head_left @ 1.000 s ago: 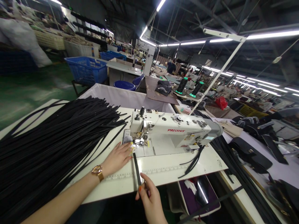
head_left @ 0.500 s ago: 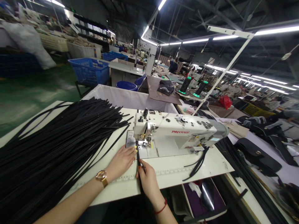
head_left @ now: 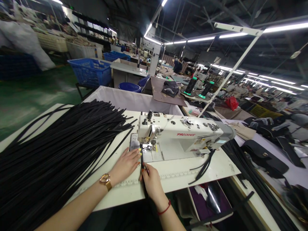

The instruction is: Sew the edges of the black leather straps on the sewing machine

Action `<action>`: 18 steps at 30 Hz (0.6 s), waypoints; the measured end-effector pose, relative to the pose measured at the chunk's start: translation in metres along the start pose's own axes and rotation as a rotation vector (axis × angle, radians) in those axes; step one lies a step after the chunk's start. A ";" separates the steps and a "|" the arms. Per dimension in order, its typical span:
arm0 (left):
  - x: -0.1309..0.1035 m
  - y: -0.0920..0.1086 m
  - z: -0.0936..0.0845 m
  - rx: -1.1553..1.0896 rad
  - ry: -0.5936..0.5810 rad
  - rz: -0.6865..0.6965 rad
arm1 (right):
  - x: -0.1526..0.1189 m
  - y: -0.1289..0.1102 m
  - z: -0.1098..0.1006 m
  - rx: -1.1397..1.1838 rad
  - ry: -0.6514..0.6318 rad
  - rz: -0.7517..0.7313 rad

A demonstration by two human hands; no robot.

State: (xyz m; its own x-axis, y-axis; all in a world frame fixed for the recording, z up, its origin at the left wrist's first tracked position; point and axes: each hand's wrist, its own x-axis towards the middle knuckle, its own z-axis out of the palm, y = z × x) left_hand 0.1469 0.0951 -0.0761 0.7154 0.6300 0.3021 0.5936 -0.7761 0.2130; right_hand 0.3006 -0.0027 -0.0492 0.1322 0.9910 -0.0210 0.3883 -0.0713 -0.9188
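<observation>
A narrow black strap (head_left: 141, 158) runs from the needle area of the white sewing machine (head_left: 172, 136) towards me, over the table's front edge. My left hand (head_left: 126, 166) lies flat beside the presser foot (head_left: 148, 147), fingers stretched out and fingertips at the strap's left edge. Lower down, my right hand (head_left: 152, 182) is closed, pinching the strap between thumb and fingers. A thin metal tool (head_left: 146, 167) also shows in that hand; its kind cannot be made out. Many loose black straps (head_left: 62, 141) lie heaped left of my left hand.
Short black strips (head_left: 205, 170) hang by the machine's right side. A ruler strip (head_left: 178, 174) crosses the white tabletop (head_left: 125, 195). Below is an open drawer (head_left: 211, 202) with purple lining. Thread cones (head_left: 191, 86) stand behind; a black bag flap (head_left: 266, 158) lies to the right.
The view has shifted slightly. Both hands keep nearly the same places at the strap, and the right hand sits a touch higher along it.
</observation>
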 end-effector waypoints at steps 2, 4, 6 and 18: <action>0.000 0.000 0.001 -0.005 0.003 0.000 | 0.000 0.001 0.000 0.005 0.008 -0.009; 0.000 0.000 0.002 -0.012 0.012 -0.002 | 0.000 0.001 0.001 0.014 0.012 -0.012; 0.000 -0.001 0.003 -0.015 0.017 0.000 | 0.000 0.001 0.001 0.023 0.011 -0.009; -0.001 -0.004 0.003 0.022 -0.017 -0.006 | -0.001 -0.002 -0.002 0.124 0.016 0.015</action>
